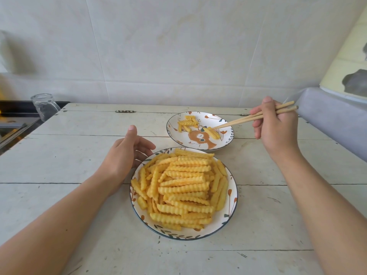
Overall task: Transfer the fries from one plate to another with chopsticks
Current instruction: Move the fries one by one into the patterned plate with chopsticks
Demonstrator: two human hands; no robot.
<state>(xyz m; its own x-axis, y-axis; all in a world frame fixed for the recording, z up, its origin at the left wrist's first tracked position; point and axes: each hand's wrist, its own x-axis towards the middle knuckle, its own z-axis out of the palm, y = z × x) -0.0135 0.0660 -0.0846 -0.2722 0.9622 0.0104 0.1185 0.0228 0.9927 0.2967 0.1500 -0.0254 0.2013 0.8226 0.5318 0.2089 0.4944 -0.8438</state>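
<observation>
A near plate [231,197] with a leaf-patterned rim is heaped with crinkle-cut fries [183,187]. Behind it to the right, a far plate [170,126] with an orange animal drawing carries a few fries [187,122]. My right hand [276,124] grips a pair of wooden chopsticks [248,118]. Their tips sit over the far plate at a single fry [213,132], which lies on the plate's right side. My left hand [129,149] rests with relaxed fingers against the near plate's upper-left rim, thumb raised.
The plates stand on a whitewashed plank table [69,155] against a tiled wall. An upturned clear glass mug [44,106] stands at the far left corner beside a dark sink area. A grey padded edge [333,120] runs along the right side.
</observation>
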